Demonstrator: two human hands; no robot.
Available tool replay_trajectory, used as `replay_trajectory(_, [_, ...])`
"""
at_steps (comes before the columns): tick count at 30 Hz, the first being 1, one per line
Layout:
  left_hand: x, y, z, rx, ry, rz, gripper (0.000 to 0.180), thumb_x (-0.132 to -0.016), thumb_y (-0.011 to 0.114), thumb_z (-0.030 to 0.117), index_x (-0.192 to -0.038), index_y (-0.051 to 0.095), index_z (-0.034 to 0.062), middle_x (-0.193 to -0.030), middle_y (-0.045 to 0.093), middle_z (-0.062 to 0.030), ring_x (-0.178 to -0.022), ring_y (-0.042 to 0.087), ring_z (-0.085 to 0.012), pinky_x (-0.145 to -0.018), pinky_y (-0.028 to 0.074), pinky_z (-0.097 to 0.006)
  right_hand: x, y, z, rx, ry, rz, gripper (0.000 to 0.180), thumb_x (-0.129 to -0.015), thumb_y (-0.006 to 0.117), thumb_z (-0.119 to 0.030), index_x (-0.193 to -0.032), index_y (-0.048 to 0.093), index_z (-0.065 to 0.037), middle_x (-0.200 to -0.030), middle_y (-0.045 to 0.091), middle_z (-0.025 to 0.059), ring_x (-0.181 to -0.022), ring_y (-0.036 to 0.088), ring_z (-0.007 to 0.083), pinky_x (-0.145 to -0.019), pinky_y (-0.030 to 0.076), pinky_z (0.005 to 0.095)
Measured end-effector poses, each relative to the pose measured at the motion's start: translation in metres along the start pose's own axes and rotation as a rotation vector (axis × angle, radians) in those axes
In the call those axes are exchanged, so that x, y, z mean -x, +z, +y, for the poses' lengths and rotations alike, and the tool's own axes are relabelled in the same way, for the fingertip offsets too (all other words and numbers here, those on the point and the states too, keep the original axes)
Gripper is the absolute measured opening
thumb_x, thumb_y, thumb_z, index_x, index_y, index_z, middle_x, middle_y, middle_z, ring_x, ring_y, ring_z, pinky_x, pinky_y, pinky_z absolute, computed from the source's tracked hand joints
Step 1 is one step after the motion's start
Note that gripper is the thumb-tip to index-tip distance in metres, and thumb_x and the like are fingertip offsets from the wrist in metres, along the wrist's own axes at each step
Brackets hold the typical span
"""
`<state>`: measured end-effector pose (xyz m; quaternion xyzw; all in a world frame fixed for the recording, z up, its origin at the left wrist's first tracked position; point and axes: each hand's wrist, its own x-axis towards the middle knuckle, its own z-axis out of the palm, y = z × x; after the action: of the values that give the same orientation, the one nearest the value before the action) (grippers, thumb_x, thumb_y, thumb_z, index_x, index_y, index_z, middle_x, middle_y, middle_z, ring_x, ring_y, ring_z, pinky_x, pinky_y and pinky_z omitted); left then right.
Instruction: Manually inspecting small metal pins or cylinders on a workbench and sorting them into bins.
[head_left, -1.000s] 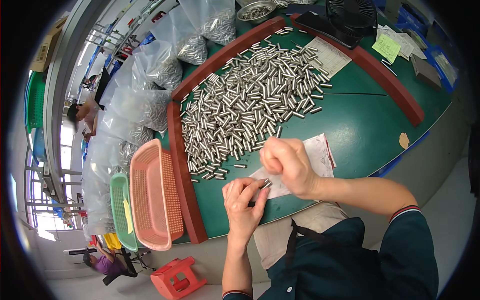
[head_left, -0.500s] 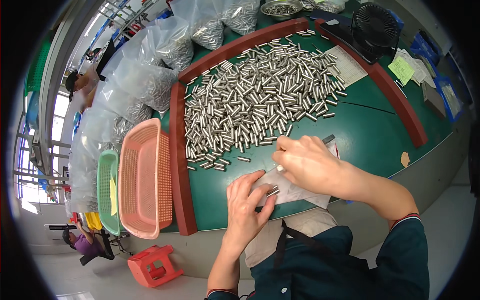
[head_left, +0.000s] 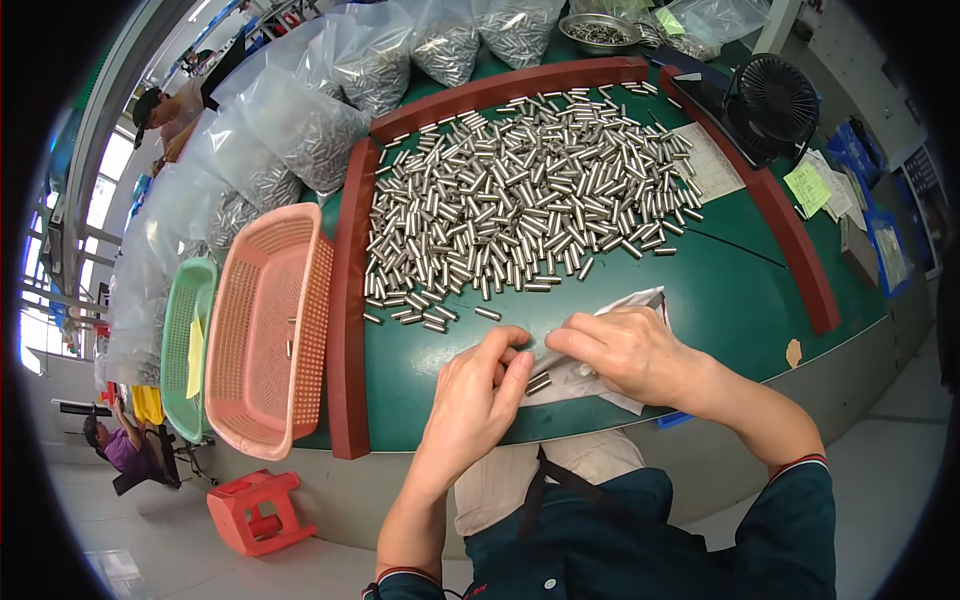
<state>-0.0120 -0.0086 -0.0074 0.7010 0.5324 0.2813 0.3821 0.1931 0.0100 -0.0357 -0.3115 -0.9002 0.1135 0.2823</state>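
Note:
My left hand (head_left: 478, 392) is closed, with thumb and forefinger bent toward each other above the near part of the green table. Beside its thumb are a couple of short shiny metal pins (head_left: 538, 383), over a white cloth or sheet (head_left: 570, 386). My right hand (head_left: 632, 352) is closed in a pinch over the same sheet, its fingertips turned toward my left hand. Whatever lies between the fingertips is too small to make out. Beyond both hands spreads a large heap of metal pins (head_left: 520, 195).
Dark red wooden bars (head_left: 352, 310) border the heap. On the left are a pink basket (head_left: 312, 370) with a few pins in it and a green basket (head_left: 177, 340). Clear bags of pins (head_left: 310, 130) line the far left. A black fan (head_left: 772, 105) stands far right; a red stool (head_left: 255, 510) below left.
A few pins now show in the pink basket. My right hand has eased back from the heap, and my left thumb has moved off the loose pins. The whole view has shifted slightly.

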Motion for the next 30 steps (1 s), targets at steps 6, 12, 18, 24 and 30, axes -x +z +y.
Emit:
replay_trajectory(6, [-0.009,0.002,-0.006,-0.171,0.037,-0.158,0.018,-0.086,0.06,0.012,-0.097,0.061,-0.0027,-0.068,0.056,-0.0107,-0.055,0.05,-0.0193,-0.054,0.041,-0.031,0.003,-0.002,-0.005,0.047,0.216,-0.081,0.047,-0.068,0.064,-0.001,-0.113,0.054,-0.006,-0.09,0.057,0.0072,-0.068,0.063,0.028,-0.053,0.049,0.0386])
replay_trajectory(12, [-0.009,-0.001,-0.003,-0.132,0.084,-0.12,0.021,-0.081,0.066,0.017,-0.074,0.06,-0.0029,-0.068,0.057,-0.0109,-0.066,0.055,-0.0274,-0.063,0.043,-0.039,-0.001,-0.012,0.004,0.0,0.393,-0.211,0.035,-0.074,0.068,-0.008,-0.106,0.054,-0.006,-0.095,0.055,0.0102,-0.074,0.061,0.034,-0.064,0.048,0.0459])
replay_trajectory(18, [-0.011,-0.016,-0.006,-0.091,-0.092,-0.081,0.015,-0.08,0.067,0.008,-0.076,0.059,-0.0041,-0.06,0.056,-0.0054,-0.055,0.051,-0.0106,-0.052,0.042,-0.028,-0.012,-0.026,0.009,-0.014,0.426,-0.329,0.027,-0.076,0.068,-0.012,-0.098,0.054,-0.005,-0.094,0.056,0.0109,-0.077,0.061,0.0347,-0.065,0.047,0.0458])
replay_trajectory(24, [-0.002,-0.017,-0.018,-0.291,0.026,-0.005,0.024,-0.08,0.07,0.02,-0.08,0.06,-0.0021,-0.069,0.057,-0.0106,-0.062,0.053,-0.0194,-0.058,0.043,-0.032,-0.008,-0.021,0.011,-0.041,0.404,-0.245,0.029,-0.076,0.068,-0.011,-0.103,0.057,-0.007,-0.093,0.057,0.0098,-0.076,0.061,0.0326,-0.065,0.047,0.0447])
replay_trajectory(30, [0.0,-0.014,-0.009,-0.245,0.039,-0.071,0.022,-0.081,0.068,0.017,-0.076,0.057,-0.0011,-0.072,0.057,-0.0101,-0.064,0.054,-0.0179,-0.059,0.042,-0.03,-0.008,-0.022,0.009,-0.086,0.292,-0.26,0.034,-0.072,0.061,0.001,-0.105,0.057,-0.008,-0.092,0.056,0.0097,-0.075,0.059,0.0341,-0.064,0.047,0.0444])
